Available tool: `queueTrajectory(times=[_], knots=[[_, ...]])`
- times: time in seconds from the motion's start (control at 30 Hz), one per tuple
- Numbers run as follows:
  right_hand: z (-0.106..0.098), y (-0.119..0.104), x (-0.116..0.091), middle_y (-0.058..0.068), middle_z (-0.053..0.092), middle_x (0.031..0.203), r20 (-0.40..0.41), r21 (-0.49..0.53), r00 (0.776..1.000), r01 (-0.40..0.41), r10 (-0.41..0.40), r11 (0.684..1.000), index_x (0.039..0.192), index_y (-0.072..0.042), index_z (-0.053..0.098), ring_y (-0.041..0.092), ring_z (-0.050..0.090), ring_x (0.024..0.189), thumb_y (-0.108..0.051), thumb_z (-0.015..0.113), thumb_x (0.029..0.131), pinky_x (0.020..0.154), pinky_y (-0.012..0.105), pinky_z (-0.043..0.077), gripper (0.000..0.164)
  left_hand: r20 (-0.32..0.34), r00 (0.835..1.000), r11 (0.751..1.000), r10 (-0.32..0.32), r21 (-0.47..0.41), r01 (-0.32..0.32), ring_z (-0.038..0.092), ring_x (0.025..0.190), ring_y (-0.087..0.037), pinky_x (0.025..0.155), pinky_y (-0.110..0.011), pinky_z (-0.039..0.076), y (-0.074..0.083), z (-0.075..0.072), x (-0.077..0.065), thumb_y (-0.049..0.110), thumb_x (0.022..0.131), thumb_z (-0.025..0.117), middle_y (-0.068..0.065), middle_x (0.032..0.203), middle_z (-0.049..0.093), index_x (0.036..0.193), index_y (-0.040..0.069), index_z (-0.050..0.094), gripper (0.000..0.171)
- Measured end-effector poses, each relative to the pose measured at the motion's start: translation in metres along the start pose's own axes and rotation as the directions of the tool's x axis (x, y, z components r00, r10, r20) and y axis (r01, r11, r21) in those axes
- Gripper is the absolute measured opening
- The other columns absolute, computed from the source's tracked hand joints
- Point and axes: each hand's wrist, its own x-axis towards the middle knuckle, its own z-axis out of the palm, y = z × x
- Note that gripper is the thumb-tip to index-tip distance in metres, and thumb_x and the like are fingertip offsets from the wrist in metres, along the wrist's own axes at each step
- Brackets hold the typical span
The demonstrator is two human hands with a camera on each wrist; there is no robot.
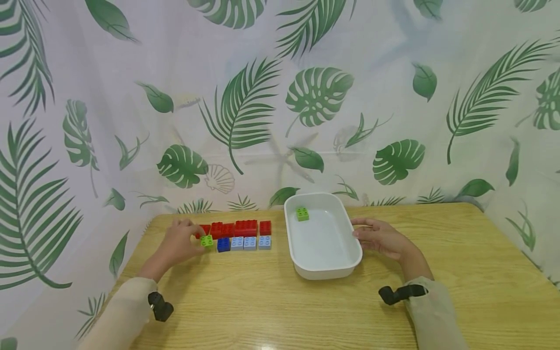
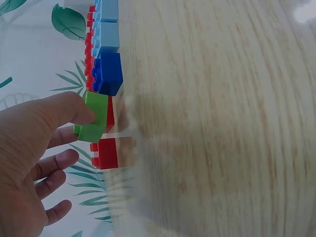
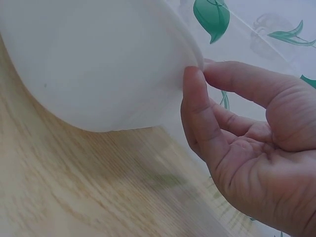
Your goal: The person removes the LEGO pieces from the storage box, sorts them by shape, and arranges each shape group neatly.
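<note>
A lime-green toy building brick [image 2: 96, 117] is pinched between the thumb and index finger of my left hand [image 1: 183, 240], and its other fingers are spread apart. That hand is at the left end of two rows of bricks. The back row holds several red bricks [image 1: 246, 228]. In front are a dark blue brick [image 1: 223, 244] and light blue bricks [image 1: 250, 243]. My right hand [image 1: 385, 239] grips the right rim of a white tub [image 1: 325, 274] with thumb and fingertips. Inside the tub, near its far left corner, sits another green brick [image 1: 302, 214].
Everything stands on a wood-grain table [image 1: 262, 311]. Behind the table's far edge hangs a white curtain [image 1: 271, 112] printed with green leaves. The tub stands to the right of the brick rows. Dark wrist cameras are strapped over both sleeves.
</note>
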Motion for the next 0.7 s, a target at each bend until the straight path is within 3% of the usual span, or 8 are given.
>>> queueTrajectory(times=[0.37, 0.7], knots=[[0.001, -0.001, -0.001, -0.005, 0.071, 0.115, 0.002, -0.007, 1.0, 0.002, -0.002, 1.0, 0.151, 0.01, 0.031, 0.011, 0.071, 0.101, -0.011, 0.058, 0.103, 0.088, 0.03, 0.059, 0.06, 0.054, 0.998, 0.999, -0.04, -0.001, 0.04, 0.044, 0.106, -0.036, 0.089, -0.054, 0.039, 0.003, 0.011, 0.002, 0.018, 0.079, 0.079, -0.015, 0.108, 0.061, 0.106, 0.01, 0.075, 0.028], [0.0, 0.001, 0.001, -0.004, 0.071, 0.117, 0.003, -0.024, 1.0, 0.0, 0.0, 1.0, 0.152, 0.008, 0.032, 0.011, 0.071, 0.104, -0.013, 0.059, 0.103, 0.089, 0.03, 0.058, 0.06, 0.065, 0.997, 0.999, -0.046, -0.021, 0.047, 0.044, 0.103, -0.032, 0.084, -0.047, 0.039, 0.004, 0.019, 0.005, 0.019, 0.081, 0.079, -0.011, 0.105, 0.061, 0.107, 0.011, 0.075, 0.028]])
